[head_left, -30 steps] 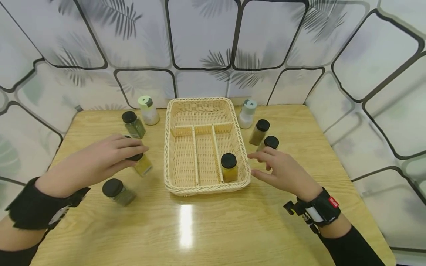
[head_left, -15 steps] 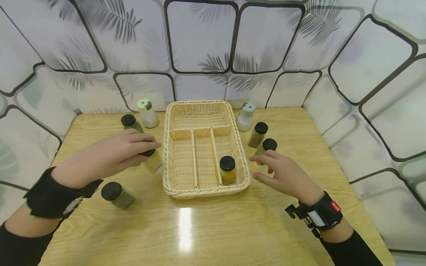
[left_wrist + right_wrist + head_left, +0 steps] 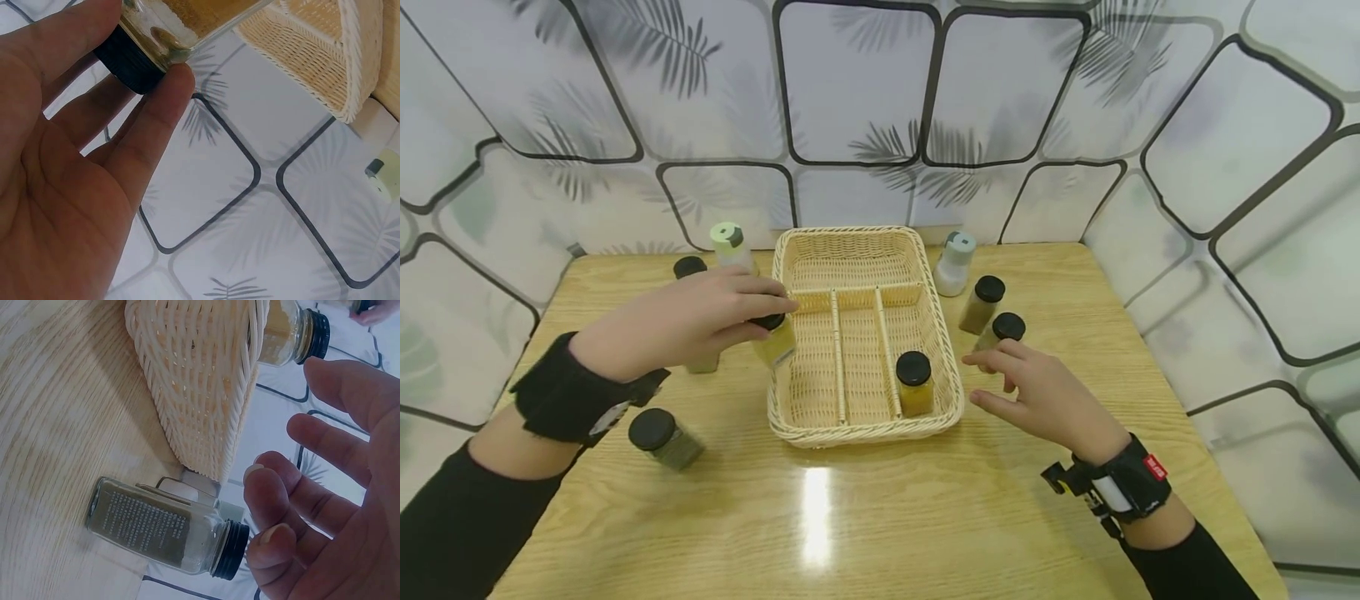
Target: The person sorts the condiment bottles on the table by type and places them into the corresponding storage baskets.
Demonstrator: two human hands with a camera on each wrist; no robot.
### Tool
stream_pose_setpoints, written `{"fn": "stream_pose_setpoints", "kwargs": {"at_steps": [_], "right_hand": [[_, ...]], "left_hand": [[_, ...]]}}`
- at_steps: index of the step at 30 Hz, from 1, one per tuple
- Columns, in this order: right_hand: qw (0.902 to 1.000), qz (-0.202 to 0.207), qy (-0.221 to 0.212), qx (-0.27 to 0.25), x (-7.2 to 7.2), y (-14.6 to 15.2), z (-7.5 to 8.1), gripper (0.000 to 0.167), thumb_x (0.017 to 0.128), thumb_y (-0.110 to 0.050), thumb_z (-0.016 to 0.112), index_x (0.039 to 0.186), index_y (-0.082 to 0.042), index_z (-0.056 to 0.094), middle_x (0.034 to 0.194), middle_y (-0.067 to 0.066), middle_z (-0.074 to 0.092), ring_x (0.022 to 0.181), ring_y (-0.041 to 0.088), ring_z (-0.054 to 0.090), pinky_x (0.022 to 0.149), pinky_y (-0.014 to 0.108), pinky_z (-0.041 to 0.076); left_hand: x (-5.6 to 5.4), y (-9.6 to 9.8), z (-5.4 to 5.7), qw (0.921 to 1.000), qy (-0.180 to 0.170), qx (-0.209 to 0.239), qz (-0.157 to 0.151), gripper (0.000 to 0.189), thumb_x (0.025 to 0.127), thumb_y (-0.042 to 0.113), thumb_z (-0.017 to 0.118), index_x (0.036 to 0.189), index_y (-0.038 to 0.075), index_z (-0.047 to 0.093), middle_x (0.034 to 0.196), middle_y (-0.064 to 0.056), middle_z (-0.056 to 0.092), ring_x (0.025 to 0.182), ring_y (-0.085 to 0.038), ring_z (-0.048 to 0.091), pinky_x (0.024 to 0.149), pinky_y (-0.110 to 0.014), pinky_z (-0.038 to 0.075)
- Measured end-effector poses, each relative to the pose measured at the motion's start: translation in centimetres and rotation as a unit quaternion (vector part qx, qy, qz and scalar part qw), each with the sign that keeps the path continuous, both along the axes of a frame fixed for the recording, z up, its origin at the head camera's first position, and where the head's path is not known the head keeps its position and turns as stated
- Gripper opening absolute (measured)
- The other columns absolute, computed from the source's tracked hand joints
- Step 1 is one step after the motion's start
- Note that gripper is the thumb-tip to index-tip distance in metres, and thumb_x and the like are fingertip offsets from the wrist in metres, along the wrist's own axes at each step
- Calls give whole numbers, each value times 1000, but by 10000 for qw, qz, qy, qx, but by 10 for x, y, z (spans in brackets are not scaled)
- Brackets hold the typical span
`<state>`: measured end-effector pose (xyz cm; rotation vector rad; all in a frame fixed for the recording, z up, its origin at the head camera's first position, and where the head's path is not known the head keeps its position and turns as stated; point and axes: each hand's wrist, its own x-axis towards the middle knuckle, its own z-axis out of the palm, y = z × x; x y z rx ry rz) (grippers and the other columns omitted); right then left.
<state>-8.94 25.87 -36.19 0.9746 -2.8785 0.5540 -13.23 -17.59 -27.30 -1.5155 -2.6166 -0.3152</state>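
Observation:
My left hand (image 3: 696,321) pinches the black lid of a square glass spice jar (image 3: 781,343) with yellow contents, holding it over the basket's left rim. In the left wrist view, thumb and fingertips grip the lid of this jar (image 3: 200,25) from either side. The wicker basket (image 3: 958,400) has a wide back section and three narrow front compartments. Another yellow spice jar (image 3: 916,393) stands in the front right compartment. My right hand (image 3: 1037,392) hovers beside the right rim with relaxed fingers, holding nothing. Close to its fingertips is a black-lidded jar of greenish-brown powder (image 3: 147,525).
Right of the basket stand a second brownish jar (image 3: 981,304) and a white shaker with a grey-blue cap (image 3: 953,268). To the left are a green-capped shaker (image 3: 730,243), a black-lidded jar (image 3: 689,267) partly behind my hand, and a tilted-looking jar (image 3: 670,443) nearer the front.
My left hand has carried the yellow spice jar up and rightward from the table to the basket's left rim. The right hand has stayed almost in place.

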Motion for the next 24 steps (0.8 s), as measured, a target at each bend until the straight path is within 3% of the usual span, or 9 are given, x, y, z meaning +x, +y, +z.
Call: {"fn": "stream_pose_setpoints", "kwargs": {"at_steps": [6, 14, 24], "right_hand": [[10000, -27, -13, 68, 2, -1, 1, 43, 91, -39, 74, 130, -23, 65, 112, -4, 63, 73, 10, 53, 56, 20, 46], [9999, -78, -68, 134, 2, 0, 0, 44, 91, -40, 73, 130, -21, 65, 114, -2, 63, 75, 10, 53, 58, 21, 47], [9999, -97, -75, 111, 4, 0, -3, 44, 90, -40, 74, 130, -22, 64, 111, -6, 61, 75, 10, 53, 58, 21, 47]], "left_hand": [[-5, 11, 4, 9998, -112, -143, -50, 38, 93, 15, 70, 130, 7, 65, 124, -8, 66, 114, -28, 60, 94, -43, 52], [-12, 24, 4, 9992, -312, -208, -111, 37, 94, 17, 70, 130, 11, 66, 115, -2, 67, 101, -18, 62, 83, -35, 53], [-22, 41, 7, 9989, -277, -212, -300, 36, 94, 15, 70, 129, 11, 66, 114, -3, 67, 102, -22, 61, 85, -37, 53]]}}
